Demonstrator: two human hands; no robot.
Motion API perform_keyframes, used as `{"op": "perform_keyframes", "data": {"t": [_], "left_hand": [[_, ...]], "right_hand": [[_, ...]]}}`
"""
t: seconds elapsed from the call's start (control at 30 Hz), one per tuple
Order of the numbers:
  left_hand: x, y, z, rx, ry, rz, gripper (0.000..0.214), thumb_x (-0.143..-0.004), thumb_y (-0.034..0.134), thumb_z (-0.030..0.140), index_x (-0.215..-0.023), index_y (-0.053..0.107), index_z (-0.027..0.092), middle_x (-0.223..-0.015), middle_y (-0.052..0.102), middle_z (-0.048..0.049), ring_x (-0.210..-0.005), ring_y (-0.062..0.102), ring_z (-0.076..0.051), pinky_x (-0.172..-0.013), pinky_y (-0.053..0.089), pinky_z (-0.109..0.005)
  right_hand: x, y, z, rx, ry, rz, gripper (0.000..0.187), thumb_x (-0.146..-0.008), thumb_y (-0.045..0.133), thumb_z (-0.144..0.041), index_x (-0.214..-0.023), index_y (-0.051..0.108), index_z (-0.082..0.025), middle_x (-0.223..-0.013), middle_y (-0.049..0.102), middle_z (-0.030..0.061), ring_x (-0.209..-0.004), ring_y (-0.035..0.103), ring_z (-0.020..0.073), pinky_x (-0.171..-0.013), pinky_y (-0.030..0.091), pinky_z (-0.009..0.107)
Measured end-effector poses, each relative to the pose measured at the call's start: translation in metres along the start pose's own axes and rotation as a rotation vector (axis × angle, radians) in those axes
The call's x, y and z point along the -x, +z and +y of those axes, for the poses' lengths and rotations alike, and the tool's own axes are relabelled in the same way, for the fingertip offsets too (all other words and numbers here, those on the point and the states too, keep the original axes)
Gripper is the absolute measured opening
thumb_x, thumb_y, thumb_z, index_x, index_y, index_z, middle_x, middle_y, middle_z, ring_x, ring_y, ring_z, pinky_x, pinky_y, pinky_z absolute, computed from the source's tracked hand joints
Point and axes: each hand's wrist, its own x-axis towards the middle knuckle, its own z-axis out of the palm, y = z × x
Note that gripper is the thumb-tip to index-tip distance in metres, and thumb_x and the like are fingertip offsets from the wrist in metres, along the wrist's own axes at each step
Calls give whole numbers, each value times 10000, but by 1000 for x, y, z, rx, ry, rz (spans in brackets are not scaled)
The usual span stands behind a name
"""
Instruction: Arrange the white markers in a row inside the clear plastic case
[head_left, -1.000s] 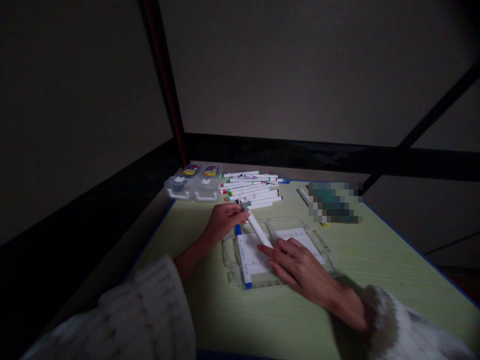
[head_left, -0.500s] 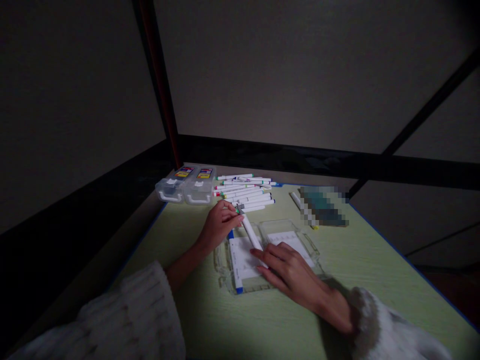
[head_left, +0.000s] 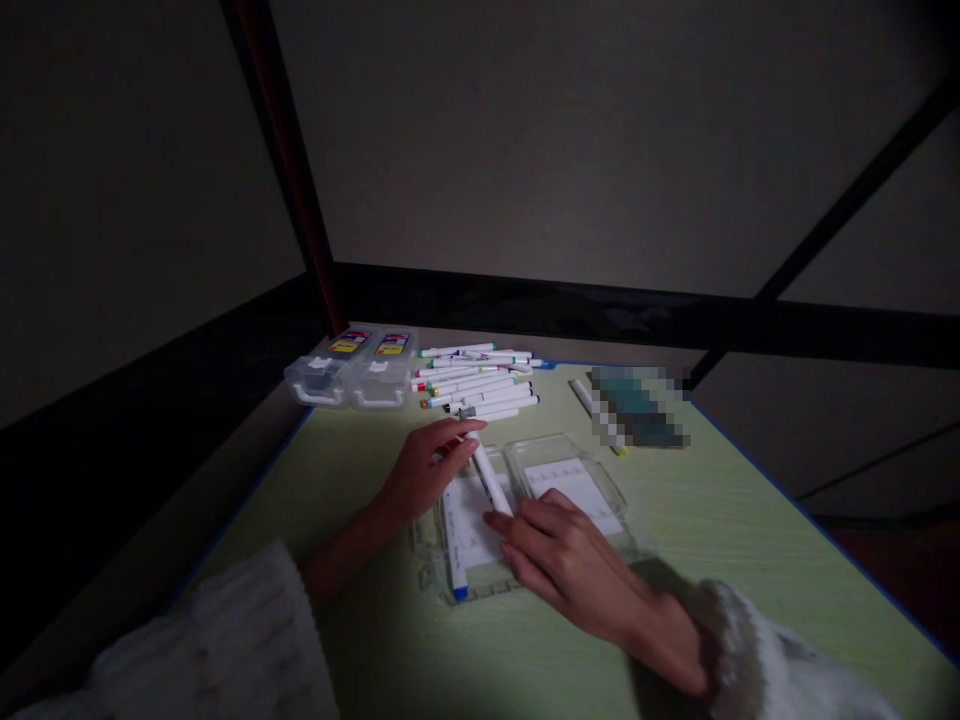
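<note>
Marker (head_left: 489, 475) — white, cylindrical, plastic | clamped: my left hand (head_left: 429, 465) eleven o'clock, right hand (head_left: 570, 560) five | step, I judge: two-handed handling | next calls for steady fingers

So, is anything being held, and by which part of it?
A white marker: the left hand has its grip near the grey far end, the right hand at the near end.
</note>
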Motion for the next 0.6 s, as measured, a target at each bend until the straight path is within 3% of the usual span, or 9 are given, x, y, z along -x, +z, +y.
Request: {"op": "perform_keyframes", "data": {"t": [0.17,0.4,0.6], "left_hand": [[-2,2,-3,-113,25,-8,254,-761,493,240,-930,656,145,-785,648,-46,-687,568,-138,-582,421,-210],[-7,6,-9,-181,-32,-25,254,-740,513,232,-917,663,129,-709,659,-31,-615,558,-125,-552,407,-205],[-9,8,-12,-243,12,-80,209,-751,487,224,-767,673,129,-677,657,-14,-615,553,-119,-545,391,-193]], "right_hand": [[-1,0,-7,-27,-4,-51,220,-888,368,-235,-992,546,-158,-728,544,19,-665,503,156,-648,353,310],[1,2,-9,-18,-24,-103,267,-890,366,-260,-1097,496,-152,-808,560,36,-731,515,164,-701,340,325],[2,2,-10,1,-44,-93,245,-903,351,-262,-1021,536,-156,-768,562,29,-695,519,155,-682,336,311]]}}
